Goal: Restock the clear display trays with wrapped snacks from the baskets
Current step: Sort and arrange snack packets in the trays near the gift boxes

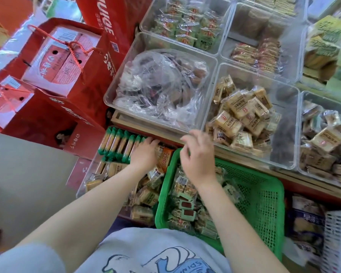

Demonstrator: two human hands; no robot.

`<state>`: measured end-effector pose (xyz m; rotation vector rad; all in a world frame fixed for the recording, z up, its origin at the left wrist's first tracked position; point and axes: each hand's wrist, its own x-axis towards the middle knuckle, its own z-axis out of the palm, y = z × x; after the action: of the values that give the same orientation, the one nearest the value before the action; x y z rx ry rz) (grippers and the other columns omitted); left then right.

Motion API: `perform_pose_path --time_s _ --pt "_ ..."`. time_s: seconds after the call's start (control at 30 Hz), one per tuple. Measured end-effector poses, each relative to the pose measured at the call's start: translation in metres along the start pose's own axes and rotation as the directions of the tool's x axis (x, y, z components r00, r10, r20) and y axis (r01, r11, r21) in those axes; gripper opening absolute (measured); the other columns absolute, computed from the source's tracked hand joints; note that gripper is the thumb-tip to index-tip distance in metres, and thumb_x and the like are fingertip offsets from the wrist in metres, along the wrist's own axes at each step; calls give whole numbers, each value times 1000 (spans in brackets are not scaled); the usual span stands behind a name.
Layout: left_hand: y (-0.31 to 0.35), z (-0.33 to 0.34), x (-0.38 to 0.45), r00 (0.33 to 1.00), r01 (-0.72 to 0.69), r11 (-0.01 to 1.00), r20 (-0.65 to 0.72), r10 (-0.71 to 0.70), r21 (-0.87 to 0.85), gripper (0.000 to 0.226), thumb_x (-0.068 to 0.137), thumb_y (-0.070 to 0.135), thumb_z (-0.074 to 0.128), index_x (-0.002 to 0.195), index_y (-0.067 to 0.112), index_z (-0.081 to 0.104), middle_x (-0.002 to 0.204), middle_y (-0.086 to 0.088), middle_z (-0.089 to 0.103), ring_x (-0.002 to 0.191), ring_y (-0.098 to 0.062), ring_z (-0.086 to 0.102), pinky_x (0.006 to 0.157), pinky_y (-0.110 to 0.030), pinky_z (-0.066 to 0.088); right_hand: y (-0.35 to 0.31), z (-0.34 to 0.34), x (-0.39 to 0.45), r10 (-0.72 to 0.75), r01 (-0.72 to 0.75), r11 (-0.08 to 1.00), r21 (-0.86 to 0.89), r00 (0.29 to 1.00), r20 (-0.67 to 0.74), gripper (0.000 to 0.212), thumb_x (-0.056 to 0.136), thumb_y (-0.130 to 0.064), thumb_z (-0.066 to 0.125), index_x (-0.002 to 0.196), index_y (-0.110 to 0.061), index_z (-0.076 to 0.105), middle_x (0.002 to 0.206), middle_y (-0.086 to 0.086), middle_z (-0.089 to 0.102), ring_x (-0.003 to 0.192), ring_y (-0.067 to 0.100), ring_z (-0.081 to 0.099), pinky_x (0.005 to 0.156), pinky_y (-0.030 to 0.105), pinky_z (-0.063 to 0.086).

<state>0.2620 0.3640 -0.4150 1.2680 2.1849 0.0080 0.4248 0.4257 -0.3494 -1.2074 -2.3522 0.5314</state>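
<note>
Your left hand (pixel 145 154) lies palm-down in the low clear tray (pixel 91 174), fingers flat against the row of green-ended snack bars (pixel 118 145); I can't tell whether it holds one. Your right hand (pixel 198 158) hovers loose and empty, fingers spread, over the green basket (pixel 264 196) of wrapped snacks (pixel 185 205). Beyond your fingertips, tan packets (pixel 242 115) fill a tray (pixel 283 160).
</note>
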Motion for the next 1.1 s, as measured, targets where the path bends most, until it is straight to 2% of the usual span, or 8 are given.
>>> perform_pose_path --time_s 0.2,0.33,0.47,0.57,0.8,0.9,0.97,1.1 --pt "-2 3 14 997 -61 919 -20 75 389 39 88 11 61 126 16 53 116 -4 59 99 -26 63 64 -34 43 3 25 -63 79 -113 988 107 956 281 37 92 -21 40 101 -8 73 110 5 61 108 23 56 92 39 50" --pt "-5 -13 -1 985 154 947 121 -124 -283 34 83 51 68 108 32 55 96 9 66 80 -14 63 65 -29 53 3 5 -60 356 -516 818 254 802 480 24 100 -12 46 107 -17 69 89 -4 62 73 14 57 70 32 49" --pt "-7 -29 -39 932 360 411 347 -109 -837 44 87 43 72 118 15 59 97 -10 72 65 -14 65 64 -29 55 0 -6 -36 490 -775 518 363 616 617 22 105 -27 45 117 -23 63 96 -2 71 80 11 69 80 45 59" --pt "10 -42 -59 962 254 271 271 29 -928 58 73 40 79 119 8 61 99 -16 71 74 -21 68 78 -34 58 -10 -17 -20 397 -796 348 495 603 692 33 101 -41 53 132 -27 51 118 -4 67 101 13 71 90 43 59" --pt "68 -78 -69 967 33 488 152 207 -872 21 95 34 65 115 28 71 104 3 76 97 -18 73 90 -42 57 2 -76 -5 508 -548 619 563 825 246 31 97 -41 62 125 -33 52 113 -16 64 99 -7 59 89 15 48" --pt "73 -78 -65 979 49 493 139 147 -869 19 98 32 59 114 31 71 109 6 74 95 -18 73 90 -41 58 37 -103 2 540 -470 810 352 831 -133 57 98 -37 61 146 -16 41 133 -6 54 105 5 54 77 3 42" --pt "76 -74 -65 982 68 507 147 116 -859 19 100 26 56 114 27 69 110 4 74 93 -16 73 88 -36 58 64 -112 5 543 -514 840 174 793 -275 58 96 -35 64 142 -11 38 130 4 55 101 19 58 62 15 44" --pt "76 -62 -67 980 122 511 185 74 -851 19 101 22 54 112 23 70 105 0 75 93 -19 73 88 -38 57 103 -105 10 640 -650 760 -12 751 -161 32 99 -38 56 110 -12 41 109 8 57 87 33 61 56 27 37"
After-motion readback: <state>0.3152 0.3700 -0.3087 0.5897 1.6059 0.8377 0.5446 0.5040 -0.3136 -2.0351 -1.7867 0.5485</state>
